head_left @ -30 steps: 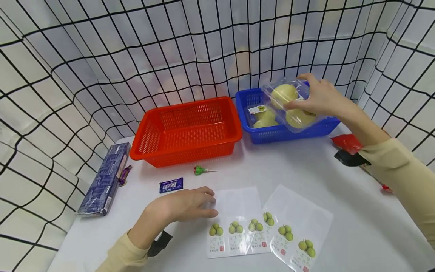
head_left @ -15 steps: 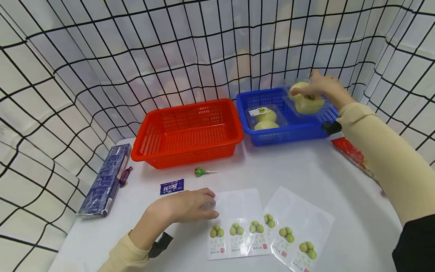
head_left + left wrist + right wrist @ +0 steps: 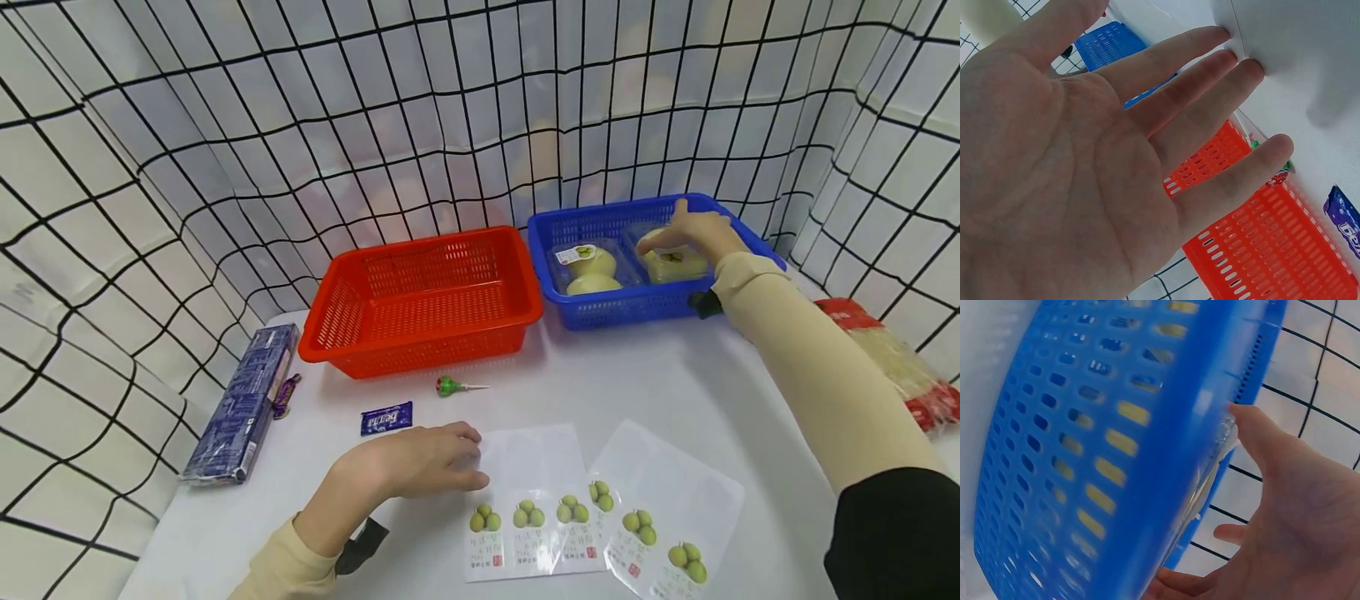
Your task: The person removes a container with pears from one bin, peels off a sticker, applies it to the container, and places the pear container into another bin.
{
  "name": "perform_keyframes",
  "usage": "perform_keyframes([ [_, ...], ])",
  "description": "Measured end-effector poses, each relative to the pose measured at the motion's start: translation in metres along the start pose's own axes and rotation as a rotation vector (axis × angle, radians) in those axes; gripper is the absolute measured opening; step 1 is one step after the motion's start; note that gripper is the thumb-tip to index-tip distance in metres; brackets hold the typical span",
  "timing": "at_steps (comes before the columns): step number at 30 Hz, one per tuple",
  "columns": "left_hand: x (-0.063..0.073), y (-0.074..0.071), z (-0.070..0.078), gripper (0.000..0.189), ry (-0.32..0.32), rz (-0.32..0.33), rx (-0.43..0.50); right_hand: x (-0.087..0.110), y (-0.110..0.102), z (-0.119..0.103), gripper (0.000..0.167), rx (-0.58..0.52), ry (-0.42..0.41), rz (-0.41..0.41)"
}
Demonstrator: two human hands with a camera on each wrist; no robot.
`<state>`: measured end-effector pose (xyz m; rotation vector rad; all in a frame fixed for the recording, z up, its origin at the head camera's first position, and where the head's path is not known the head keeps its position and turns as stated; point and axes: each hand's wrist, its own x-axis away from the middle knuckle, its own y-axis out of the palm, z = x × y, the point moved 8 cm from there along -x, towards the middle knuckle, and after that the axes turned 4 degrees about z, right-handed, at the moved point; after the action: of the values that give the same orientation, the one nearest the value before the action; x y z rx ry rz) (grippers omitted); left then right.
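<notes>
In the head view my right hand [image 3: 697, 233] reaches into the blue basket [image 3: 622, 315] and grips a clear plastic box of pale yellow-green fruit [image 3: 675, 265] from above. In the right wrist view that hand's thumb and fingers lie at the box's edges, just over the basket [image 3: 1166, 444] rim; the far fingers are partly hidden. A similar fruit box [image 3: 595, 271] with a white label lies beside it, to the left. My left hand [image 3: 420, 461], fingers extended, rests on the table with its fingertips at the edge of a clear sheet [image 3: 528, 467] printed with green fruit.
A second printed sheet [image 3: 667, 500] overlaps the first. An orange-red basket [image 3: 420, 350] stands left of the blue one. Nearby lie a lollipop [image 3: 450, 386], a blue wrapped bar [image 3: 386, 418], a purple candy [image 3: 285, 396], a long blue pack [image 3: 243, 408] and a red-ended bag [image 3: 892, 358]. Black netting surrounds the table.
My right hand has carried the fruit box rightward and down into the blue basket, from a tilted position above it to lying flatter inside. The left hand has stayed in place.
</notes>
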<state>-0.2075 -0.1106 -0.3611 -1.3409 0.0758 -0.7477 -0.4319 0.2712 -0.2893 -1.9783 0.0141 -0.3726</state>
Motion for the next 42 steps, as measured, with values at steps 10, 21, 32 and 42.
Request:
perform_keyframes([
  [10,0.003,-0.002,0.002,0.048,-0.009,0.011,-0.015,0.002,0.011,-0.002,0.117,0.02,0.046,0.008],
  [21,0.005,-0.002,0.002,0.048,-0.02,0.01,-0.021,-0.011,0.016,-0.002,0.115,0.116,-0.02,-0.156],
  [32,0.003,-0.002,0.0,0.05,-0.019,0.006,-0.014,-0.012,0.025,0.002,0.102,0.122,-0.071,-0.171],
  [42,-0.005,-0.003,0.0,0.048,-0.032,-0.002,0.01,-0.013,0.03,0.011,0.104,0.011,-0.047,-0.125],
])
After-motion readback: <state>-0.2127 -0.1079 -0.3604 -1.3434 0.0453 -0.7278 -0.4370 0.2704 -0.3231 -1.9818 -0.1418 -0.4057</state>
